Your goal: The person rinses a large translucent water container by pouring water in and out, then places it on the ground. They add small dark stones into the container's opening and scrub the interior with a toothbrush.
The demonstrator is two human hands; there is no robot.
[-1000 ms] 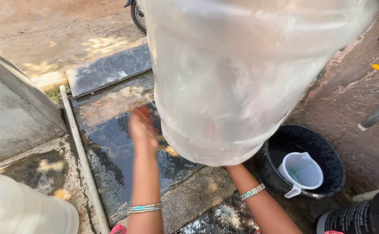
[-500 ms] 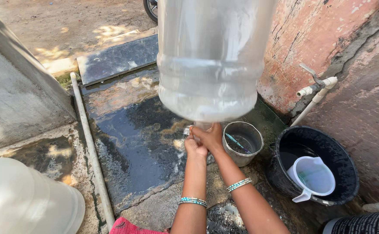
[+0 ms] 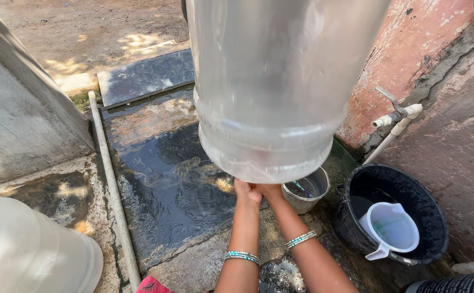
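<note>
Big clear water jug (image 3: 280, 81) held upside down, filling the top centre of the view from about 11 to 1 o'clock, a little water pooled in its lower end. Left hand (image 3: 246, 193) and right hand (image 3: 269, 191) pressed together just under the jug's lower edge, at about 6 o'clock from its middle, both closed around the hidden neck as far as can be told; exact finger grasp cannot be seen behind the jug. Beaded bracelet (image 3: 241, 256) on the left wrist, a second bracelet (image 3: 301, 239) on the right wrist.

Small metal pot (image 3: 306, 190) just beside the right hand at 3 o'clock, standing on the ground, partly covered by the jug. Black bucket (image 3: 421, 211) further out at 4 o'clock, holding a white plastic mug (image 3: 391, 228) with its handle toward the bottom. White pipe with tap (image 3: 397, 116) on the reddish wall (image 3: 410, 49) at 2 o'clock.

Wet dark slab (image 3: 161, 163) spreading at 9 o'clock from the hands, water glistening on it. Thin grey pipe (image 3: 112, 184) lying along the slab's left edge, running from 11 down to 7 o'clock. Concrete block (image 3: 14, 119) at 10 o'clock. Pale rounded container (image 3: 25, 255) in the corner at 8 o'clock. Sandy ground (image 3: 85, 27) at 11 o'clock.
</note>
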